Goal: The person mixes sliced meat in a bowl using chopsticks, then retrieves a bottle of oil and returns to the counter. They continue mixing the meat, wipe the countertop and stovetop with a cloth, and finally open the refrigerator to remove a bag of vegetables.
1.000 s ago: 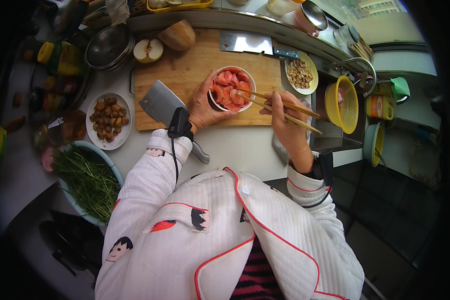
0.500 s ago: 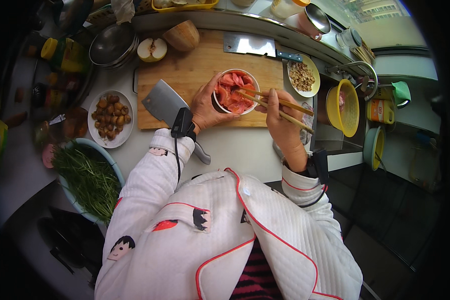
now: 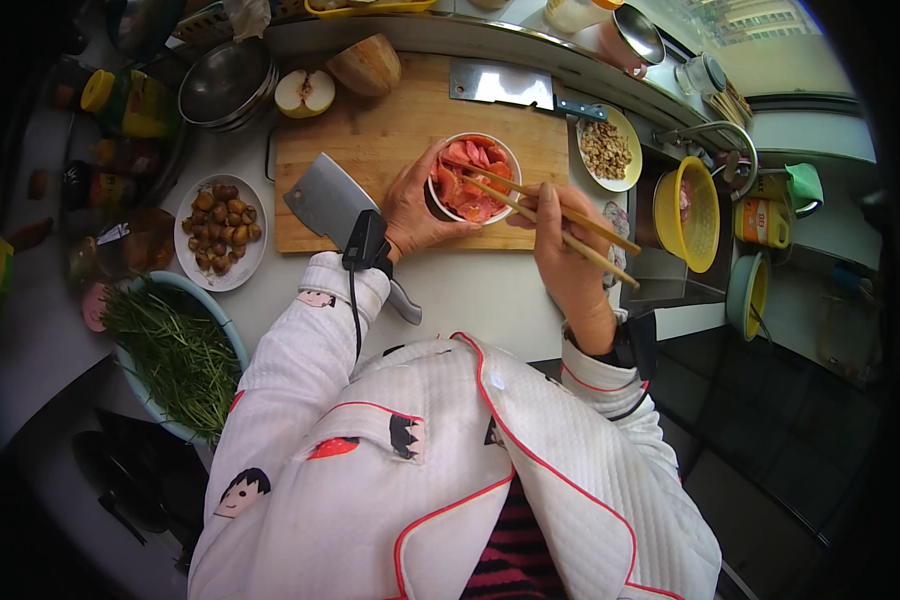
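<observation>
My left hand [image 3: 417,208] is wrapped round the left side of a white bowl [image 3: 433,199] at the front of the wooden cutting board. Red slices that look like tomato [image 3: 462,195] fill the bowl. With my right hand [image 3: 567,232] I grip a pair of wooden chopsticks [image 3: 598,257], their tips down among the slices. A cleaver [image 3: 326,200] lies under my left wrist, its blade on the board and its grey handle sticking out toward me. Another cleaver [image 3: 503,84] with a dark handle rests along the board's far edge.
The cutting board [image 3: 370,135] carries a halved apple-like fruit [image 3: 305,93] and a cut pale gourd-like piece [image 3: 366,66] at far left. Left stand a plate of chestnuts [image 3: 220,228] and a basin of greens [image 3: 175,350]. Right are a plate of chopped nuts [image 3: 606,152] and a yellow colander [image 3: 705,215].
The chopstick tips have shifted left and farther from me within the bowl, and their back ends have swung lower. My left hand stays on the bowl.
</observation>
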{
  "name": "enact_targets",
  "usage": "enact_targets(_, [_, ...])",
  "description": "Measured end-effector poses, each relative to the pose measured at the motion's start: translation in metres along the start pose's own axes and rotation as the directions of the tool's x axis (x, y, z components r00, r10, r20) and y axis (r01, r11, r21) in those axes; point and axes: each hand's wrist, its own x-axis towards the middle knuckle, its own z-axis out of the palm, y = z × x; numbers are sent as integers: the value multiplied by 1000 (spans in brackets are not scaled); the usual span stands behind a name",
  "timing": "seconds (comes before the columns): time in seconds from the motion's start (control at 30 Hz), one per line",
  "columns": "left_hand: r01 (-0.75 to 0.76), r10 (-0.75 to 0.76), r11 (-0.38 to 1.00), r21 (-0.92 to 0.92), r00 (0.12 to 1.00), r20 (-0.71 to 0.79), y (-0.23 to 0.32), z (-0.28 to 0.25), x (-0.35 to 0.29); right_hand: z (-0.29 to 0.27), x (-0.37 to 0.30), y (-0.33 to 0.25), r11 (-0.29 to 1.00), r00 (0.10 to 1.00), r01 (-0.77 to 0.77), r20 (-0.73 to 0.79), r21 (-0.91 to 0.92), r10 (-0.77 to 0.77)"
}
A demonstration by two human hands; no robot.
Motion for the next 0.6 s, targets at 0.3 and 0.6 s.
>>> enact_targets(0.3, [10,-10,1000,-15,1000,4,0,0,1,-2,-1,6,969,996,77,66,-234,-64])
enact_targets(0.6, [-27,27,999,-43,1000,-11,-3,2,2,5,-3,-3,961,986,150,107,-230,-128])
